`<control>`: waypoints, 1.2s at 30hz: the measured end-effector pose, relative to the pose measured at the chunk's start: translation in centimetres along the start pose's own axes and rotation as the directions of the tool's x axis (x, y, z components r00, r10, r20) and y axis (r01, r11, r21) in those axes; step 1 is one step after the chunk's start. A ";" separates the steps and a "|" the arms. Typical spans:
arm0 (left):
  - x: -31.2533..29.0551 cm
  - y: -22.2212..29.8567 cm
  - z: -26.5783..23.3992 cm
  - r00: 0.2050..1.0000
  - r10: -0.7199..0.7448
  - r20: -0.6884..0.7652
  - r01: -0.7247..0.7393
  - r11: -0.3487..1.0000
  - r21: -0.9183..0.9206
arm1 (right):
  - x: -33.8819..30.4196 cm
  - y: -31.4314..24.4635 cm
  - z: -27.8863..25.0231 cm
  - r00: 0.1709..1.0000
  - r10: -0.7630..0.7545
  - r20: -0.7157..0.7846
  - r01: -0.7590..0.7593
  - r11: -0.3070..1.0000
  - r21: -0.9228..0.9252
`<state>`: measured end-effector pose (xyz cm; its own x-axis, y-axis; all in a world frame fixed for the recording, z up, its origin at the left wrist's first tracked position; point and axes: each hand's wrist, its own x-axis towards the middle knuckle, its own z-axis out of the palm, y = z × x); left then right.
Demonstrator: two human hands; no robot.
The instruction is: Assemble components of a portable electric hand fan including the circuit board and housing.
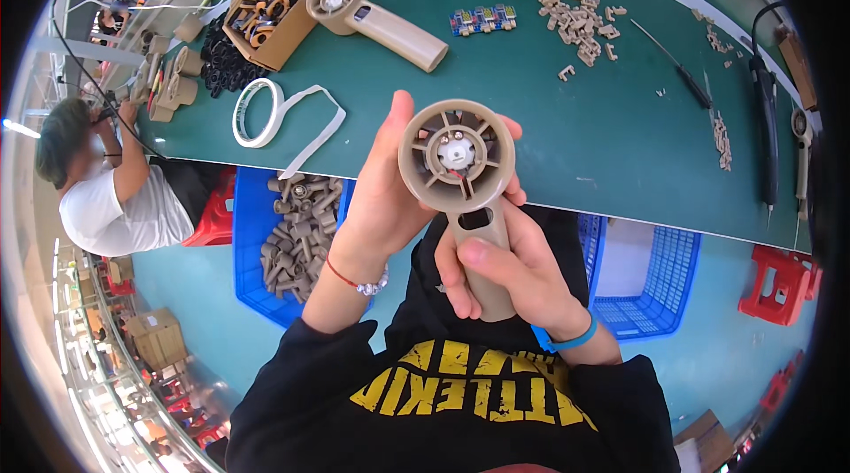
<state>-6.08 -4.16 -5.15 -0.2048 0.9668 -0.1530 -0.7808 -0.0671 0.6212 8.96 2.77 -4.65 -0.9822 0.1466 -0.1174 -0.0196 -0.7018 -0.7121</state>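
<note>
A green table (549,132) stands over a pale blue floor (204,283), a blue basket (245,247) below its near edge; the beige fan (459,200) is held before the black shirt (460,433), grille facing the camera, long axis nearly up the view, handle toward the body; the left hand (379,185) cups its head; the right hand (531,274) grasps its handle.

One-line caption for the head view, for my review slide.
Beige handheld fan held at a green workbench, left hand at its round head, right hand gripping its handle.
</note>
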 end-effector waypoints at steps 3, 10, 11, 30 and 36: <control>0.6 -0.1 -0.6 0.998 -0.027 0.052 0.028 0.999 -0.032 | 0.3 0.0 -0.3 1.000 0.001 0.012 -0.002 1.000 0.020; 1.8 0.1 -1.9 0.993 -0.056 0.101 0.047 0.995 0.084 | 1.3 0.6 -1.4 1.000 -0.020 -0.002 0.020 0.998 0.054; 1.9 0.2 -1.9 0.995 -0.062 0.073 0.058 0.997 0.054 | 1.6 0.6 -1.4 1.000 -0.026 -0.004 0.026 0.998 0.055; 1.6 0.2 -1.8 0.986 -0.161 0.037 0.157 0.983 0.092 | 0.6 1.5 -1.4 0.998 -0.044 -0.051 0.043 0.999 -0.022; 2.3 0.2 -2.4 0.982 -0.178 0.065 0.176 0.984 0.034 | 0.3 2.0 -2.4 0.995 -0.016 -0.096 0.006 0.994 -0.108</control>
<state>-8.13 -2.53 -7.28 -0.0240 0.9772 -0.2108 -0.7841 0.1124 0.6104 9.09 3.05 -7.78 -0.9592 0.2242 -0.1720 -0.0050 -0.6218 -0.7831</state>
